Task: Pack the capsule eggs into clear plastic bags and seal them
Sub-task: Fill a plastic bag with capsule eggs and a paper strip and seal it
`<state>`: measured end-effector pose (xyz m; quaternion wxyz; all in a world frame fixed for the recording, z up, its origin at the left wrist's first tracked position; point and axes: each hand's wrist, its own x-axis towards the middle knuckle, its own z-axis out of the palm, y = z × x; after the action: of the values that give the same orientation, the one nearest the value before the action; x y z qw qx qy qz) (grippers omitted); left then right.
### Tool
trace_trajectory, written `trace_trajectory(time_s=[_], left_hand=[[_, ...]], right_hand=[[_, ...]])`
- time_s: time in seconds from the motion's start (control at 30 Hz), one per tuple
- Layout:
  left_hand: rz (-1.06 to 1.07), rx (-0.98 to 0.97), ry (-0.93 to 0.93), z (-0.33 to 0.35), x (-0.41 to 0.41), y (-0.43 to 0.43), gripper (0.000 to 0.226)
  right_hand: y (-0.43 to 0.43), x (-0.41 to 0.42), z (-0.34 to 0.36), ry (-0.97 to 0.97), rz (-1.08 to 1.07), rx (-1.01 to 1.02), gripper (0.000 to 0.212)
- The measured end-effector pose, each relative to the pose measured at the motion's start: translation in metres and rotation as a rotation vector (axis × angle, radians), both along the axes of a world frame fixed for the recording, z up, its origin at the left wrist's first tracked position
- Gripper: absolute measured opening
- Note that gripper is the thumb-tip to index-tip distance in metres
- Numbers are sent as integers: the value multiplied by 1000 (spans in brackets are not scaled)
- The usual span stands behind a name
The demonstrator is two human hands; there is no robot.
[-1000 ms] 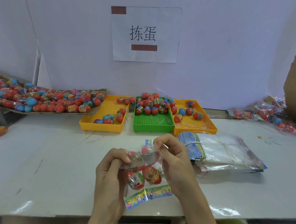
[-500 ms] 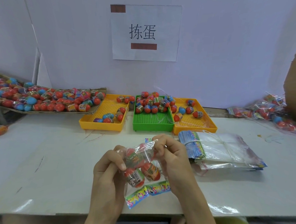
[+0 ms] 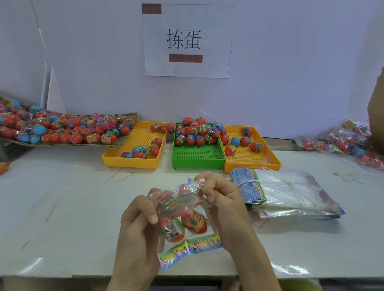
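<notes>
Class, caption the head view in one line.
Both hands, left and right, grip a clear bag of capsule eggs above the table.

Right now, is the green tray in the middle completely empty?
No, the green tray holds a heap of capsule eggs at its far end, while its near part is bare.

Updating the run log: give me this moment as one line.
stage: closing bag | left hand: grips clear bag of eggs | right hand: pinches bag top | empty bag stack: right of hands
</notes>
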<state>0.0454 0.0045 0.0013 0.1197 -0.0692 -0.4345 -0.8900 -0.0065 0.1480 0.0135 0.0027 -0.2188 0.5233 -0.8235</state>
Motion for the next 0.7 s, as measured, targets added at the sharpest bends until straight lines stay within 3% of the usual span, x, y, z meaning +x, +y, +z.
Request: trace_trajectory(time_s=[0.13, 0.37, 0.5, 0.63, 0.7], left_hand=[[-101, 179, -55, -4, 3, 4, 43], [-91, 472, -208, 10, 8, 30, 17], [-131, 749, -263, 27, 10, 39, 14], [-147, 789, -299, 34, 9, 45, 45], [-75, 760, -304, 35, 8, 46, 30]], right_hand=[[-7, 1, -1, 42, 53, -28, 48], [-13, 5, 9, 22, -106, -98, 39], [-24, 16, 9, 57, -251, -124, 34], [-22, 22, 15, 194, -378, -127, 34], [-17, 23, 16, 241, -413, -137, 35]])
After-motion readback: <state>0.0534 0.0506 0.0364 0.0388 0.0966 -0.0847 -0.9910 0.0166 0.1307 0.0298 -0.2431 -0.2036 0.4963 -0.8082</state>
